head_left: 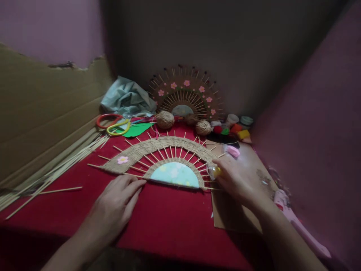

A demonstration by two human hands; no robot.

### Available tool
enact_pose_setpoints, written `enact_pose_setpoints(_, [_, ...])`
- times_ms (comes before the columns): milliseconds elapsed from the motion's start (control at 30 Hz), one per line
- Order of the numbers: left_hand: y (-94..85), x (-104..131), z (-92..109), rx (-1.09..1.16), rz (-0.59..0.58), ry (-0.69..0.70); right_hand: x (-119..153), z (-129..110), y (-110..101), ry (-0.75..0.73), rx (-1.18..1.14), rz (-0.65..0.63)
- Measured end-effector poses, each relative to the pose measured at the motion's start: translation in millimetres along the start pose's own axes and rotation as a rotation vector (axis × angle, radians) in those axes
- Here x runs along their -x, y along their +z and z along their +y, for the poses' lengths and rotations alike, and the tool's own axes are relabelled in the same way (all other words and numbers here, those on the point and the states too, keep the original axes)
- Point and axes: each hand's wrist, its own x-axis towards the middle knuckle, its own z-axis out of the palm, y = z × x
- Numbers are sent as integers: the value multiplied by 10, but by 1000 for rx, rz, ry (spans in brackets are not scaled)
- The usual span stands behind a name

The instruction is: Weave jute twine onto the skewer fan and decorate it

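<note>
A: Hands?
B: Left hand (117,205) flat, fingers spread, holding nothing, tips at woven fan (158,158) on red cloth (169,222). Right hand (239,177) pinches small yellow-capped bottle (214,172) by fan's rt edge; contents unclear.
A: Jars?
B: Small pots (239,120) at back, contents can't tell.

Our left hand (118,203) lies flat, palm down, fingers stretched forward together; our right hand (239,178) curls loosely, fingers bent inward.

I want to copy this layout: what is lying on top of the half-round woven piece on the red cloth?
On the woven fan: one pink flower near its left end and the left hand at its lower edge. The right hand hides the right tip.
</note>
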Motion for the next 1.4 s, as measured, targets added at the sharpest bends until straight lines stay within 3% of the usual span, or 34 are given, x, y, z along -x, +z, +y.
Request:
enact_pose_setpoints(100, [-3, -5, -3, 39, 16, -24, 10, -101, -56, 38, -118, 55])
enact_pose_setpoints(200, [-30, -69, 176, 190, 33, -109, 64, -284, -116, 114, -383, 58])
enact_pose_setpoints(367, [-63, -314, 740, 679, -261, -280, 223, -708, -29, 121, -863, 54])
enact_pose_setpoints(467, [-25, -405, 924, 848, -260, -340, 300, -833, 16, 65, -1013, 42])
enact_pose_setpoints(667, [36, -359, 953, 839, -253, -309, 407, -731, -23, 53, -1316, -232])
enact_pose_setpoints(867, [-57, -316, 1003, 775, -274, -242, 441, -718, 9, 160, -1273, -182])
enact_pose_setpoints(1067, [-207, -297, 959, 770, -377, -240, 450, -720, -59, 159, -1182, -200])
enact_pose_setpoints(1400, [-98, -250, 1001, 797, -297, -226, 451, -748, -38, 134, -1296, -246])
